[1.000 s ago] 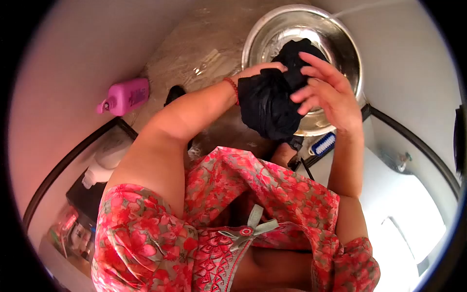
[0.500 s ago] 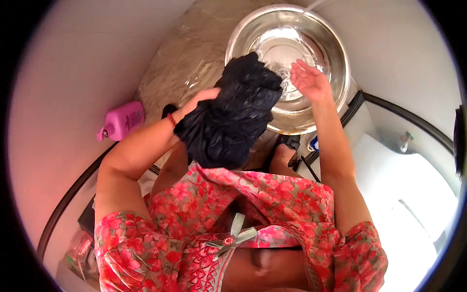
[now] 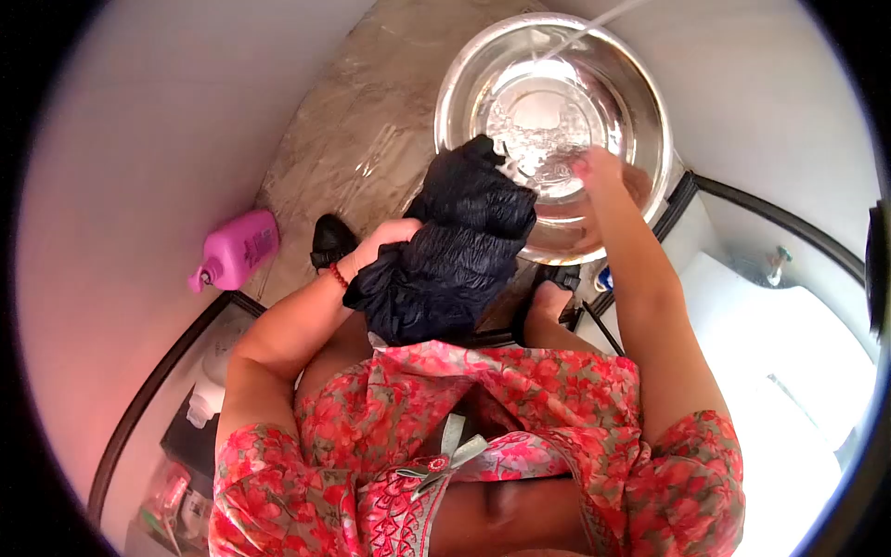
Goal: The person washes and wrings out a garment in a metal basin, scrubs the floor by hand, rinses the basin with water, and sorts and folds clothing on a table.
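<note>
Inspected from where I stand: the left hand [image 3: 392, 234] is closed on the left side of a black cloth [image 3: 459, 237], fingers gripping its folds. The cloth is at mid-frame, bunched over the lap of the red floral dress [image 3: 357, 395]. Its upper end overlaps the lower-left edge of the metal basin [image 3: 446, 104] in view; contact with the rim cannot be confirmed. The grip gathers the fabric, presumably to keep its loose ends off the floor [image 3: 329, 139], which looks wet.

The right hand [image 3: 603, 167] is over the basin's right side, apart from the cloth. Blur and glare hide the fingers, so I cannot tell whether it is open or closed. The basin is at upper centre, just ahead of the feet, apparently set there for easy reach of either hand. A pale line [image 3: 589, 33] crosses its top edge (water or a thin hose, I cannot say which).

A pink bottle [image 3: 243, 249] is near the wall at left, probably kept there clear of the feet. A black shoe [image 3: 330, 243] shows beside the left wrist. At lower left, a white bottle [image 3: 206, 401] is partly hidden by glare.
</note>
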A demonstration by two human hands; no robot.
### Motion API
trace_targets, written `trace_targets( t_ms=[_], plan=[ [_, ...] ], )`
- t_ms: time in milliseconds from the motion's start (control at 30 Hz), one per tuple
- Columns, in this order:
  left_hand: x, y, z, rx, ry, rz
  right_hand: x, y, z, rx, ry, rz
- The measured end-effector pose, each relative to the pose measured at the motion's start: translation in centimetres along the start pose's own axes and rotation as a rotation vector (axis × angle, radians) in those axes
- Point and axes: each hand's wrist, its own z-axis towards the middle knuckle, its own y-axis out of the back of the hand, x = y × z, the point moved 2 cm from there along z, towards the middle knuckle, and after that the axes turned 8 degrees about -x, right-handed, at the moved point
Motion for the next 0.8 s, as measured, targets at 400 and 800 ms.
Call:
trace_targets(
  t_ms=[400, 800],
  plan=[
    [-1.2, -0.8, 6.2, -0.139, -0.04, -0.403, 7.2, -5.2, -6.7, 0.321, 0.633, -0.7],
    [-6.4, -5.4, 7.9, -0.327, -0.308, -0.18, 7.7, -8.8, -19.1, 0.929, 0.02, 0.43]
  ],
)
